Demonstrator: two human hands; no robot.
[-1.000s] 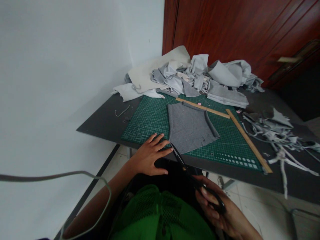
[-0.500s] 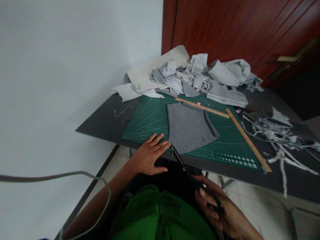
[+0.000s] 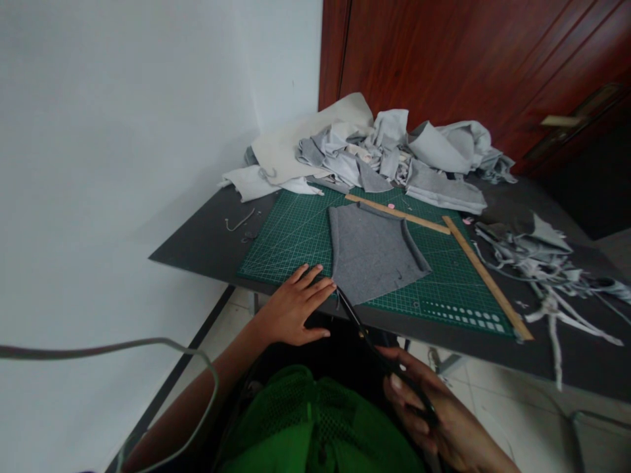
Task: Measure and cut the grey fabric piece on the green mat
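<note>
The right hand (image 3: 436, 397) is holding black scissors (image 3: 352, 314), which are pointing toward eleven o'clock, their tips reaching the grey cloth's (image 3: 377, 246) seven o'clock corner. The left hand (image 3: 298, 307) is lying palm-down with fingers slightly spread, fingertips at that corner. The cloth is lying on a green mat (image 3: 290, 240) on the worktop (image 3: 202, 240). Wooden rulers (image 3: 488, 279) are lying at one and three o'clock from the cloth; fabric scraps (image 3: 340, 161) are sitting toward twelve.
</note>
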